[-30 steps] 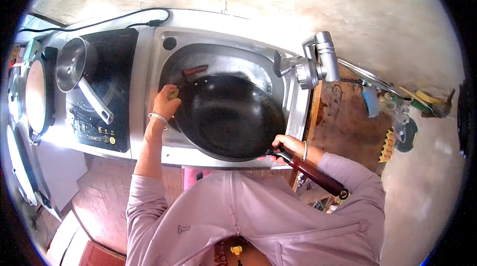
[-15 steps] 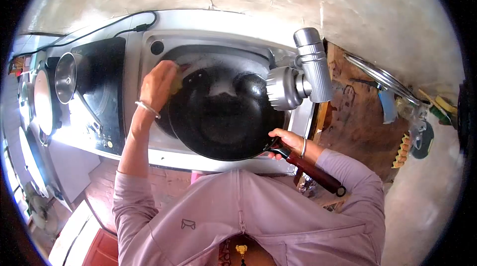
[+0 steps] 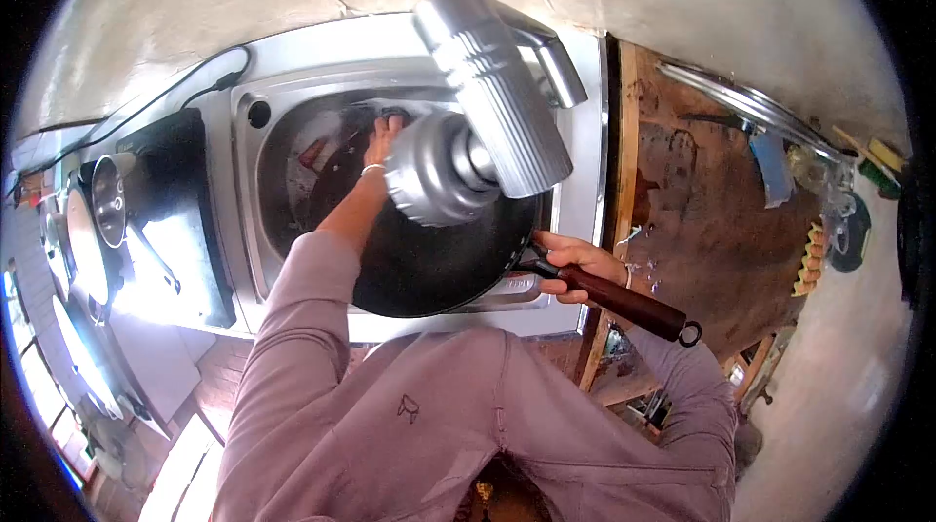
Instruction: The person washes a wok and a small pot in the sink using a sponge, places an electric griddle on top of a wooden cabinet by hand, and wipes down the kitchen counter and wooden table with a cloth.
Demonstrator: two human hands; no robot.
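Note:
A black wok (image 3: 429, 264) lies tilted over the steel sink (image 3: 246, 147), with its brown handle (image 3: 634, 306) pointing to the lower right. My right hand (image 3: 582, 266) is closed around the handle's base at the wok's rim. At the wok's far side is my left hand (image 3: 383, 142), its fingers bent and close together; whatever is under them is hidden. The large silver faucet (image 3: 507, 98) covers part of the wok and stands just right of my left hand. A reddish-brown piece (image 3: 313, 154) lies in the sink on the left.
Left of the sink, a small steel saucepan (image 3: 110, 200) rests on a black induction cooktop (image 3: 180, 171). A black cable (image 3: 219, 74) runs behind it. On the right are a brown wooden surface (image 3: 702, 230), a blue cloth (image 3: 772, 171) and a yellow wavy object (image 3: 809, 261).
My left hand has moved from the wok's left rim to its far side, and the greenish scrubber it held is no longer visible. The faucet appears larger and farther left. My right hand keeps its hold.

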